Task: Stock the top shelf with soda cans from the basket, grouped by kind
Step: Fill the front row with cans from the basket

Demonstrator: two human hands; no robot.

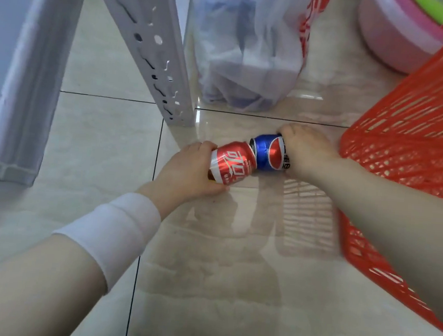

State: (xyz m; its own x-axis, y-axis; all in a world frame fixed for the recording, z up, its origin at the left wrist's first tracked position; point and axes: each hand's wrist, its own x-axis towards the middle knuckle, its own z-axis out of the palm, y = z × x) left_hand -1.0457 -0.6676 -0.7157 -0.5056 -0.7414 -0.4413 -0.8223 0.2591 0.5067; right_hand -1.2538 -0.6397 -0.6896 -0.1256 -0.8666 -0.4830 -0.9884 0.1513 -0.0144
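My left hand [185, 170] grips a red cola can [231, 164] held on its side above the tiled floor. My right hand [307, 148] grips a blue cola can [268, 153], also tilted sideways. The two cans touch end to end between my hands. The red plastic basket [411, 125] stands at the right, just behind my right forearm; its inside is not visible. The shelf's top is out of view; only a white perforated shelf post [156, 44] shows at the upper left.
A translucent plastic bag [249, 49] full of items stands on the floor behind the cans. A pink basin [392, 35] sits at the top right. A pale grey panel [28, 70] leans at the far left. Glossy beige tiles [205, 273] cover the floor.
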